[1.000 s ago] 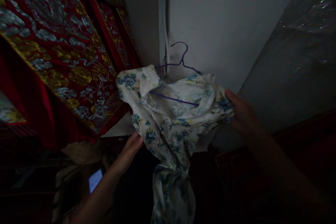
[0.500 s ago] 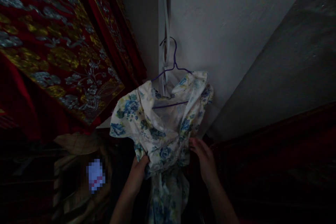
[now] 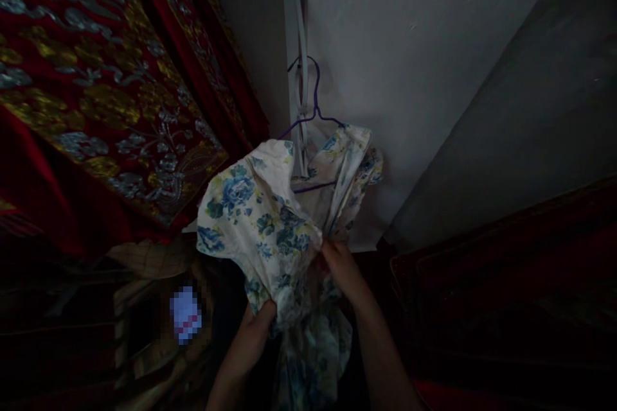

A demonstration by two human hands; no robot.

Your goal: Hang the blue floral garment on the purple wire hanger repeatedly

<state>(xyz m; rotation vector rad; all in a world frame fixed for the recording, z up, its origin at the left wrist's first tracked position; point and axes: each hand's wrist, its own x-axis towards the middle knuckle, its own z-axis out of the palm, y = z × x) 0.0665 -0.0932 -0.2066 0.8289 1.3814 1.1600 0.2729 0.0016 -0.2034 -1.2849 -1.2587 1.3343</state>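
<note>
A white dress or blouse with blue flowers hangs on a thin purple wire hanger in front of the wall; its full length is out of sight. My left hand grips the garment at its side below the sleeve, thumb on the front. My right hand pinches the front edge of the neck opening near the middle. Below both hands the lower part hangs bunched in shadow. The hanger's hook is at the white cord, though I cannot tell whether it hangs from it.
On the left hangs red cloth with gold and silver embroidery. A white cord runs down the grey wall. Low on the left, a blurred lit screen lies by a wooden seat. Dark red material lies at the right.
My right hand has moved from the far sleeve, down along the side, to the front neck edge. My left hand has shifted lower on the garment. Garment and hanger have moved left.
</note>
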